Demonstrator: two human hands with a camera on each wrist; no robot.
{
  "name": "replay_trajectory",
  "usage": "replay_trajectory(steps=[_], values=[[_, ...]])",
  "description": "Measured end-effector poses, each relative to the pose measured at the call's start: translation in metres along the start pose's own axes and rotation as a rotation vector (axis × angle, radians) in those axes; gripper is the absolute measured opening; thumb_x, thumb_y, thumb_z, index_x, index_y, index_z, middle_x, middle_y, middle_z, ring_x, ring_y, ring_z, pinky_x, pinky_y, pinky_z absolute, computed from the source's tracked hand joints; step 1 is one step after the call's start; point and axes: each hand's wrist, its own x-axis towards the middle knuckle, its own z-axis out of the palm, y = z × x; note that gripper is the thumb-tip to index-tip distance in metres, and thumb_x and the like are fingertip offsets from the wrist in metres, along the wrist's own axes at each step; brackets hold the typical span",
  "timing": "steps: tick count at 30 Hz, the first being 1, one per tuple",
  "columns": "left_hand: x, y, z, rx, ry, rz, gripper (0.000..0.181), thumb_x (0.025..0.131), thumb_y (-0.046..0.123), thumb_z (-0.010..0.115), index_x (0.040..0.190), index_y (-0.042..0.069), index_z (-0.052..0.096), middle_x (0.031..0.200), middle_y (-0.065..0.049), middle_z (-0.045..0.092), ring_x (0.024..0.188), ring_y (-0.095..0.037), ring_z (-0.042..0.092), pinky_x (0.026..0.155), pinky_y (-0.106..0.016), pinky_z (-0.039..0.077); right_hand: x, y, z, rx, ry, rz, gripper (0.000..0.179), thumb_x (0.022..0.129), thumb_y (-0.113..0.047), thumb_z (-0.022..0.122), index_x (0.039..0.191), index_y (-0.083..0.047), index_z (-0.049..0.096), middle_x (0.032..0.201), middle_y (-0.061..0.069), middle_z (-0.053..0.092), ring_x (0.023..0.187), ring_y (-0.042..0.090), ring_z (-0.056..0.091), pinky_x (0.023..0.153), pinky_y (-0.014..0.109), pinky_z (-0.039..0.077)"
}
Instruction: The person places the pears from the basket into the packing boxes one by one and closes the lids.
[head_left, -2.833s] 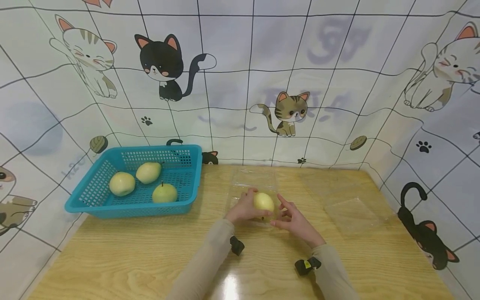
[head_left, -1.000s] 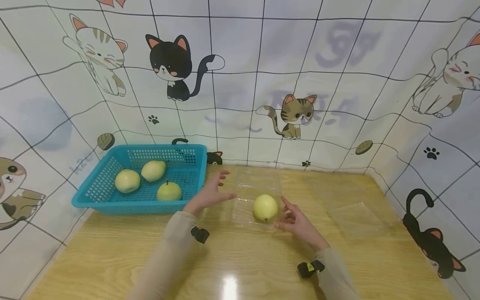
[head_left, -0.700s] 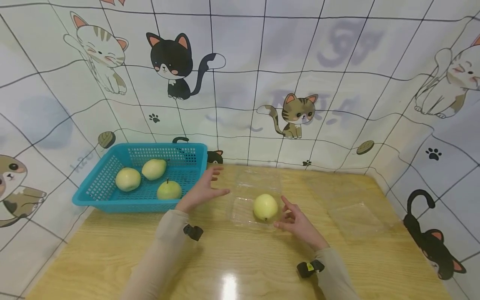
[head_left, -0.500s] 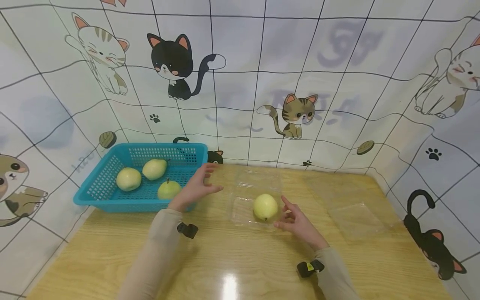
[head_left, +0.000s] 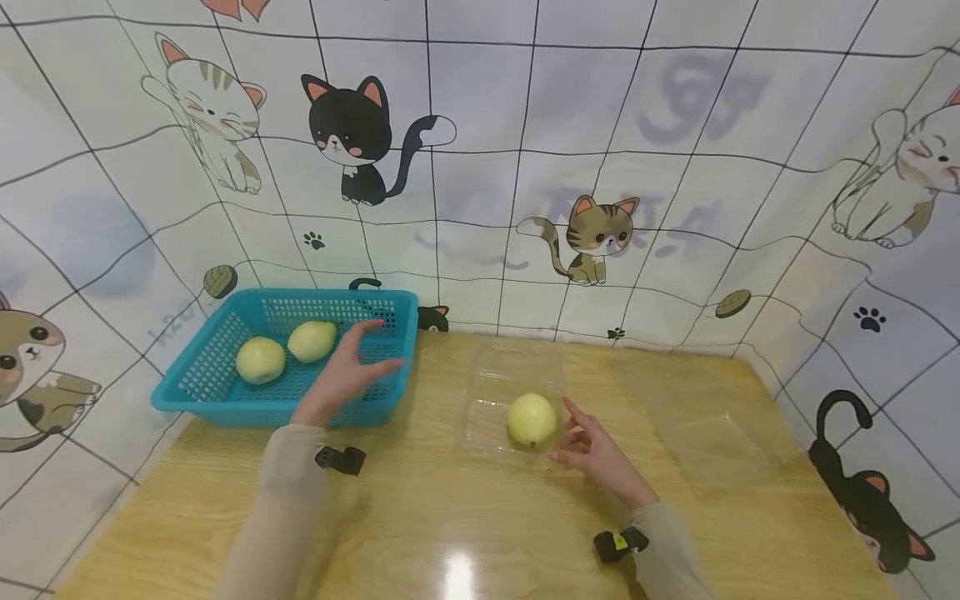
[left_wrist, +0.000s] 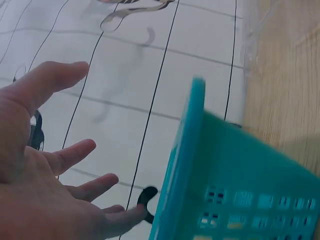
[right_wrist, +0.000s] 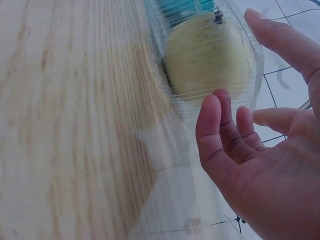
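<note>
My left hand [head_left: 343, 379] is over the blue plastic basket [head_left: 225, 411], thumb and fingers spread, with nothing in it. Two yellow-green pears [head_left: 260, 360] show in the basket; another is hidden behind this hand. In the left wrist view the spread fingers stand beside the basket wall [left_wrist: 240, 165]. A single pear [head_left: 532, 419] sits in the right part of a clear plastic clamshell box [head_left: 483, 421], whose lid [head_left: 517, 367] lies back toward the wall. At the box's right side is my right hand [head_left: 597, 454], fingers loosely bent and holding nothing; whether a fingertip touches the box, I cannot tell.
Another clear plastic container [head_left: 712, 442] lies on the right of the wooden table [head_left: 420, 517]. A wall covering [head_left: 480, 183] with cartoon cats borders the table at the back and sides.
My left hand was at the pear in the clamshell box, let go of it, and has moved left to above the basket. The right hand has stayed beside the box.
</note>
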Motion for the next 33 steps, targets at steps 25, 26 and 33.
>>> replay_trajectory(steps=[25, 26, 33], values=[[-0.002, -0.052, -0.057, 0.146, -0.096, -0.142, 0.079, 0.094, 0.03, 0.064, 0.15, -0.004, 0.021, 0.153, -0.031, 0.015, 0.136, -0.052, 0.016, 0.101, -0.067, 0.025, 0.004, 0.007, -0.004, -0.016, -0.002, -0.022, 0.095, 0.083, -0.015, 0.078, 0.155, -0.006, 0.017, 0.117, 0.017, 0.036, 0.107, 0.031, 0.051, 0.078, 0.028, 0.049], [-0.002, -0.053, -0.058, 0.15, -0.111, -0.142, 0.077, 0.094, 0.03, 0.064, 0.149, -0.005, 0.022, 0.153, -0.031, 0.015, 0.136, -0.052, 0.017, 0.101, -0.067, 0.025, 0.004, 0.008, -0.005, -0.013, -0.008, -0.026, 0.095, 0.083, -0.014, 0.078, 0.154, -0.005, 0.016, 0.117, 0.018, 0.036, 0.106, 0.031, 0.052, 0.078, 0.028, 0.049], [0.005, -0.054, -0.059, 0.192, -0.18, -0.214, 0.081, 0.092, 0.035, 0.065, 0.149, -0.005, 0.022, 0.15, -0.034, 0.018, 0.134, -0.053, 0.021, 0.102, -0.064, 0.028, 0.005, 0.006, -0.006, -0.01, -0.01, -0.029, 0.095, 0.083, -0.015, 0.077, 0.155, -0.007, 0.015, 0.117, 0.018, 0.036, 0.105, 0.029, 0.052, 0.077, 0.027, 0.049]])
